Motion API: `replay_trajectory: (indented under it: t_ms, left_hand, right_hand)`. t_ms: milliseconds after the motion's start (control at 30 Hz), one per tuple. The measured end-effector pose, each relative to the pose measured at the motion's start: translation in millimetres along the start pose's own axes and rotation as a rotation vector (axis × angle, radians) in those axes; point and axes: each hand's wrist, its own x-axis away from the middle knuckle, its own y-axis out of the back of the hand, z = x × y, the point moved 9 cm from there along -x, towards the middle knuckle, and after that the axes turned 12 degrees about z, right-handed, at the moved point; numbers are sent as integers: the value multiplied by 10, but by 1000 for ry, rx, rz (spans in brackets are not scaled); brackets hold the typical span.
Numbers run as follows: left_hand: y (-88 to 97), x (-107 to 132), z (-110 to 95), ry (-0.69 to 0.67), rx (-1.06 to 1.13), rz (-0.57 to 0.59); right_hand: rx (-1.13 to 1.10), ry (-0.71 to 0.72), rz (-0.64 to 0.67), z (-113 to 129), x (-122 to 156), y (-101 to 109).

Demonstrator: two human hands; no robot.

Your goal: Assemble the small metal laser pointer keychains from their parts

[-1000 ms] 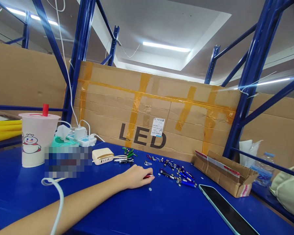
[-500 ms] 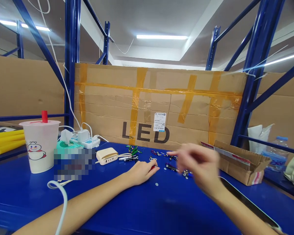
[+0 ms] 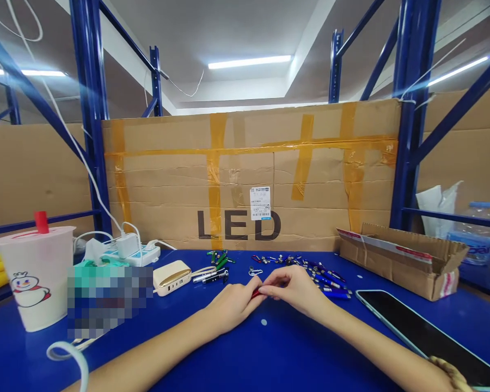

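My left hand (image 3: 233, 304) and my right hand (image 3: 296, 289) meet at the middle of the blue table (image 3: 245, 354). Both pinch a small red pen-like object (image 3: 256, 293) between their fingertips. Just behind the hands lies a scatter of several small blue pen-like pieces (image 3: 324, 277) with metal clips. A few green and silver ones (image 3: 216, 261) lie to the left of them. A tiny white disc (image 3: 263, 322) sits on the table in front of my hands.
A white drink cup (image 3: 35, 280) with a red straw stands at the left. Near it are a power strip (image 3: 133, 251) and a gold power bank (image 3: 171, 276). An open cardboard box (image 3: 404, 260) and a phone (image 3: 424, 335) lie at the right. A taped cardboard wall marked LED (image 3: 249, 179) closes the back.
My right hand came in from the right and joined my left hand on the red piece. The camera swung so the view is now level and centred.
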Motion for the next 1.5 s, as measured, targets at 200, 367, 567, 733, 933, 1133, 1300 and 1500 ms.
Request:
replay_trajectory:
  t_ms: [200, 367, 567, 733, 933, 1133, 1300, 1500]
  left_hand:
    - [-19, -27, -10, 45, -57, -2]
    - [-48, -26, -31, 109, -173, 93]
    - [-12, -1, 11, 175, -91, 41]
    - [20, 19, 55, 165, 1, -74]
    - [46, 27, 38, 142, -6, -90]
    - [83, 45, -60, 103, -148, -93]
    - [43, 57, -164, 32, -323, -66]
    - [37, 69, -208, -15, -410, -95]
  right_hand:
    - [-30, -58, 21, -116, 17, -78]
    - [12, -47, 9, -49, 39, -76]
    - [136, -15, 30, -34, 42, -106]
    - [231, 9, -22, -52, 60, -78]
    - [209, 31, -27, -10, 61, -44]
    - [45, 20, 5, -30, 55, -14]
    - [-205, -193, 165, -220, 102, -130]
    - [-261, -298, 152, -259, 177, -143]
